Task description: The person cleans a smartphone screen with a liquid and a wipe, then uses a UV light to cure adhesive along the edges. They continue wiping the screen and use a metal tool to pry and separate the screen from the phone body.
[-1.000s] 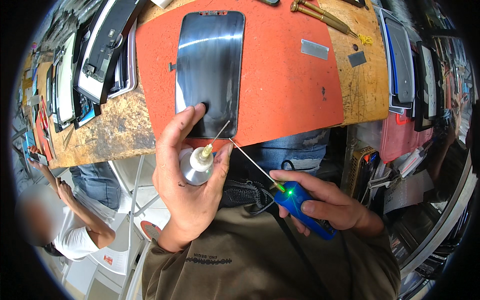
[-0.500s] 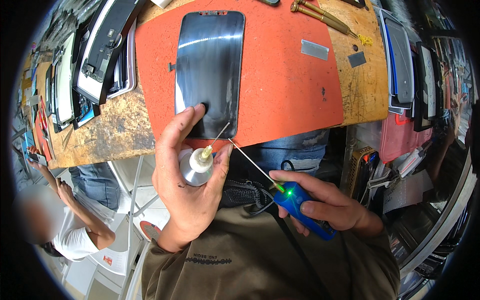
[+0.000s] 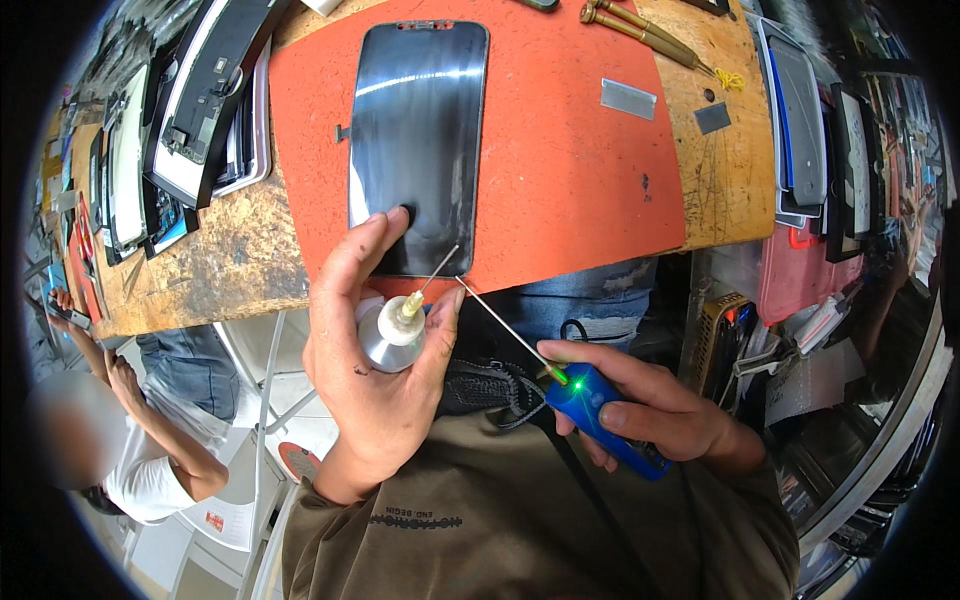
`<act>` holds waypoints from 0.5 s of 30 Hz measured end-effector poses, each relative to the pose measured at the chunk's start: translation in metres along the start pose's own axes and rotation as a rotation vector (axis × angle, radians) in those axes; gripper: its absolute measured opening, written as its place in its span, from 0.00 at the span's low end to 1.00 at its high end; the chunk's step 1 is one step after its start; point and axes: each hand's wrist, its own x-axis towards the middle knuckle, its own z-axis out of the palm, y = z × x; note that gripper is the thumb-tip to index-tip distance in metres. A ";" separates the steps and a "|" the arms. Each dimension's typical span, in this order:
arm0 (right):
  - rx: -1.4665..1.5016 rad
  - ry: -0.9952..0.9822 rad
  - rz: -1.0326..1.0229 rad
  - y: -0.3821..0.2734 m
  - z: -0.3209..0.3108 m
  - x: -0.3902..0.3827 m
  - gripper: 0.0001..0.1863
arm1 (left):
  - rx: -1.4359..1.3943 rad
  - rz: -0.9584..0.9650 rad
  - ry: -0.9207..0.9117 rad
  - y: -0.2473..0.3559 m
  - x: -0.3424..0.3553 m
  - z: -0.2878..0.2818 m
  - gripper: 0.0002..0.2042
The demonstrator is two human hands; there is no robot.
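Observation:
A dark phone screen assembly (image 3: 420,140) lies on an orange mat (image 3: 560,180), with a short flex tab at its left edge. My left hand (image 3: 370,370) grips a squeeze bottle (image 3: 390,340) with a needle tip, one finger resting on the screen's lower left. The needle points up over the screen's bottom end. My right hand (image 3: 670,415) is closed around a blue handheld tool (image 3: 605,430) with a lit green light. Its long thin metal rod reaches the bottom edge of the screen at the right, close to my left thumb.
Stacked screens and trays (image 3: 205,110) stand on the wooden bench's left; more (image 3: 800,140) stand at right. Brass screwdrivers (image 3: 650,40), yellow string (image 3: 730,78) and small plates (image 3: 627,100) lie nearby. A pink bin (image 3: 800,280) is at right. A seated co-worker (image 3: 165,470) holds a device at left.
My hands, both tools and the screen stay in nearly the same places. The co-worker's hands and device at the left have shifted slightly.

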 end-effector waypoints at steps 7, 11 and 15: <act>-0.016 0.007 0.006 -0.002 0.000 -0.002 0.39 | -0.005 0.006 0.005 -0.001 -0.001 0.001 0.37; -0.016 0.010 0.002 -0.001 0.001 -0.001 0.39 | 0.010 0.004 -0.002 0.000 0.000 0.000 0.37; -0.008 0.018 -0.005 0.000 0.001 -0.003 0.39 | 0.006 0.005 0.001 0.000 0.000 0.000 0.37</act>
